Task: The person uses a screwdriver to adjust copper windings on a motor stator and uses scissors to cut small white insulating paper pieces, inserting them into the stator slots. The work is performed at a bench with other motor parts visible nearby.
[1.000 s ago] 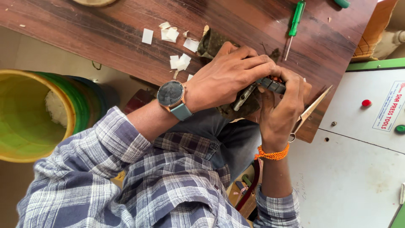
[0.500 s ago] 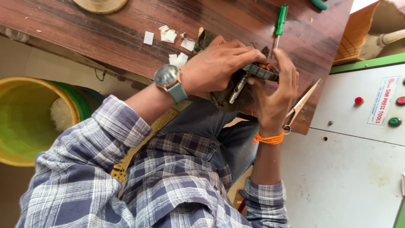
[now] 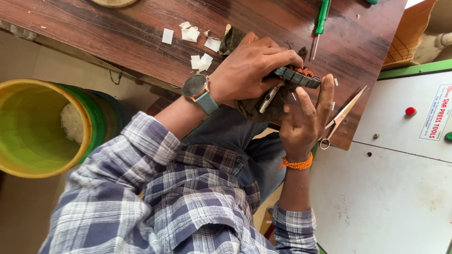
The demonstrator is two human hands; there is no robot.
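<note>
My left hand, with a wristwatch on it, grips from above a dark slotted part with copper windings, held over the wooden table's near edge. My right hand, an orange thread at the wrist, presses up against the part from below with its fingers stretched along its side. A thin metal tool pokes out under my left palm. A dark cloth hangs beneath the hands.
Scissors lie at the table's right corner, and a green screwdriver lies farther back. White paper scraps are scattered behind my left hand. A yellow-green bucket stands at left. A white cabinet with a red button stands at right.
My right hand's fingers have straightened against the wound part, where earlier they curled round it. Both hands have shifted slightly along the table edge.
</note>
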